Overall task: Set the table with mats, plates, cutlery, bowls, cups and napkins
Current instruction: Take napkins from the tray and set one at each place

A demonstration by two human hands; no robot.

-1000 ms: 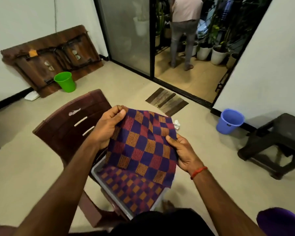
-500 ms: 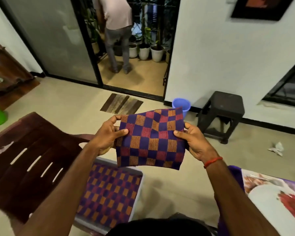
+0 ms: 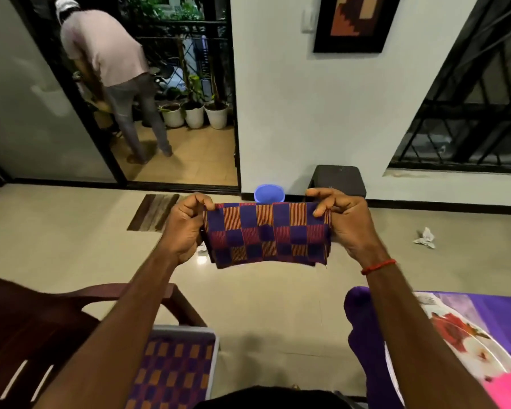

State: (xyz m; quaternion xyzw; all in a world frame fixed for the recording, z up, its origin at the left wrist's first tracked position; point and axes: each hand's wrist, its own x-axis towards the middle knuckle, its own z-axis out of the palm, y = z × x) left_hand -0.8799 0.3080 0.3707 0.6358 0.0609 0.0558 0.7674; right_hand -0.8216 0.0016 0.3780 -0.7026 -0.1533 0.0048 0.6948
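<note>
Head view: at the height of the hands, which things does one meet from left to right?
From the left: striped doormat → left hand → checked cloth → right hand → crumpled paper on the floor.

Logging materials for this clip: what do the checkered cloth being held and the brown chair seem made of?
Checkered cloth: woven fabric, matte; thread stripes show in its squares, and it folds softly. Brown chair: probably moulded plastic, slight sheen, slotted back.

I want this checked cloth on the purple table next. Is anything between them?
Nothing visible blocks the way. The left hand and right hand hold the checked cloth over the floor; the purple table, lower right, bears a flowered plate.
</note>
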